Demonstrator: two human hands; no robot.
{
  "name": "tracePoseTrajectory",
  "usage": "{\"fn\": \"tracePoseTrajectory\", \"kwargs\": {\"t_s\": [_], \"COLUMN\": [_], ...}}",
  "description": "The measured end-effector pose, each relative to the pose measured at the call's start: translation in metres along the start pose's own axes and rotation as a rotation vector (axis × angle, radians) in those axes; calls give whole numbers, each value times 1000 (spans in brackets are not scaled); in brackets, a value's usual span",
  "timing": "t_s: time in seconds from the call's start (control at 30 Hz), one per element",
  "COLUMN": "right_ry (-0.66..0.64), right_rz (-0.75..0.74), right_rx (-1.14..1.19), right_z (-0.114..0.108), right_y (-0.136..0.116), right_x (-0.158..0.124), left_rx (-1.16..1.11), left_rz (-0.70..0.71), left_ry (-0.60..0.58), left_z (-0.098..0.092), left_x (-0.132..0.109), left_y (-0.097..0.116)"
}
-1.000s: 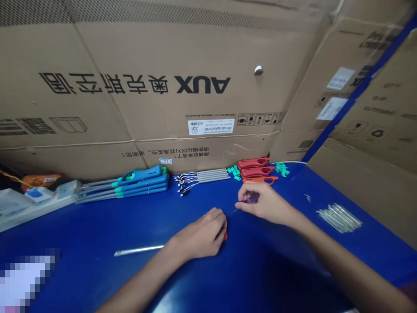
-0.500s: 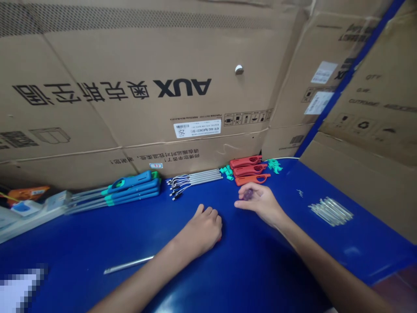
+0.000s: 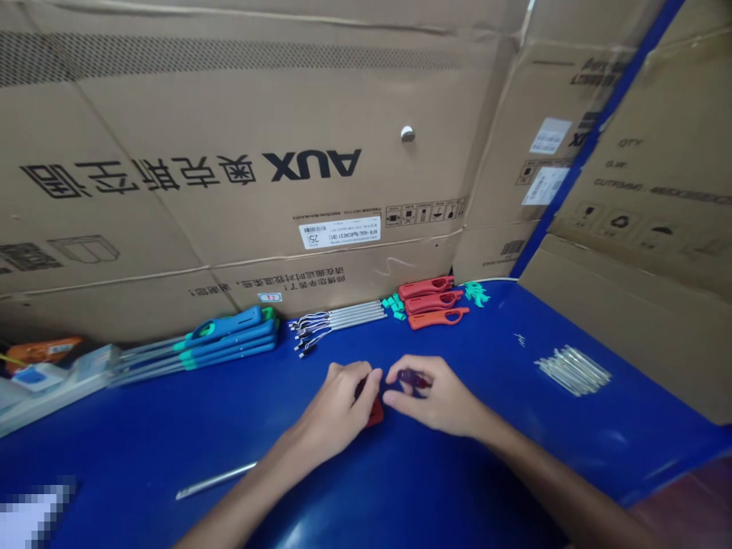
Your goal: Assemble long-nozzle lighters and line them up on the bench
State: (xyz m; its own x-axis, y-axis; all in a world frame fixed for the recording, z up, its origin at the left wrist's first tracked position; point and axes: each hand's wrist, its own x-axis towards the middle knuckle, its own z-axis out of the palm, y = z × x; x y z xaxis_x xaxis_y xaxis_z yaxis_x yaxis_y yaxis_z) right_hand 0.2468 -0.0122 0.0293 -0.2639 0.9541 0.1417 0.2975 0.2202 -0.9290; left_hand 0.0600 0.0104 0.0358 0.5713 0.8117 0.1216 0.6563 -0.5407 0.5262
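- Left hand [image 3: 335, 404] closed around a red plastic piece [image 3: 375, 412], the fingers curled over it and its lower end showing past the fingertips; the piece sits low over the table, though whether it touches cannot be told.
- Right hand [image 3: 435, 396] gripping a dark purple plastic piece [image 3: 412, 377] between thumb and fingers, much of its shape hidden by the grip.
- The two hands just apart at centre, the held pieces between them, above a blue work table [image 3: 457, 476].
- A thin metal rod [image 3: 216, 480] lies on the table near the left forearm, well below the hands.
- Along the far edge, left to right: a stack of blue-and-teal handled rods [image 3: 194, 343], a row of metal rods with black-tipped wires [image 3: 337, 324], small green pieces [image 3: 393, 303], three red-orange handles [image 3: 431, 300] and a green plastic sprue [image 3: 474, 293].
- At right, a loose bundle of thin metal pins [image 3: 573, 370] lies on the table.
- Behind everything, a flattened AUX cardboard carton [image 3: 312, 164] lines the wall, its print upside down.
- At lower left, a pixelated patch [image 3: 31, 518] hides part of the view.
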Motion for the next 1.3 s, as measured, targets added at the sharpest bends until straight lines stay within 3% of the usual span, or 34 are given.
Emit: {"fn": "tracePoseTrajectory", "kwargs": {"t_s": [0.17, 0.27, 0.33, 0.4, 0.57, 0.67, 0.8, 0.9, 1.0, 1.1, 1.2, 1.3], "right_ry": [26, 23, -22, -32, 154, 175, 166, 150, 123, 68, -129, -314], "right_rz": [-146, -118, -23, 107, 402, 461, 515, 519, 419, 216, -70, -239], "right_rx": [-171, -278, -424, -627, -962, -1002, -1020, -1012, -941, -815, -789, -768], "right_z": [16, 6, -19, -61, -173, -201, -205, -199, -171, -112, -43, 8], "right_y": [-11, -12, -8, 2, 41, 60, 69, 60, 38, 10, -12, -19], "right_x": [-7, -12, -19, -28, -45, -46, -42, -37, -32, -26, -16, -2], "left_rx": [-138, -99, -42, 25, 210, 206, 108, 83, 73, 114, 215, 267], "left_rz": [-40, -21, 9, 7, -170, -223, -185, -131, -52, 27, 107, 200], "left_ry": [19, -55, -157, -244, -268, -282, -324, -304, -225, -145, -105, -65], "left_z": [6, 1, -9, -21, -40, -44, -42, -38, -34, -26, -15, -4], "left_x": [1, -5, -17, -34, -77, -85, -80, -77, -75, -70, -65, -64], "left_y": [5, 6, 0, -18, -79, -95, -94, -89, -78, -63, -56, -57]}}
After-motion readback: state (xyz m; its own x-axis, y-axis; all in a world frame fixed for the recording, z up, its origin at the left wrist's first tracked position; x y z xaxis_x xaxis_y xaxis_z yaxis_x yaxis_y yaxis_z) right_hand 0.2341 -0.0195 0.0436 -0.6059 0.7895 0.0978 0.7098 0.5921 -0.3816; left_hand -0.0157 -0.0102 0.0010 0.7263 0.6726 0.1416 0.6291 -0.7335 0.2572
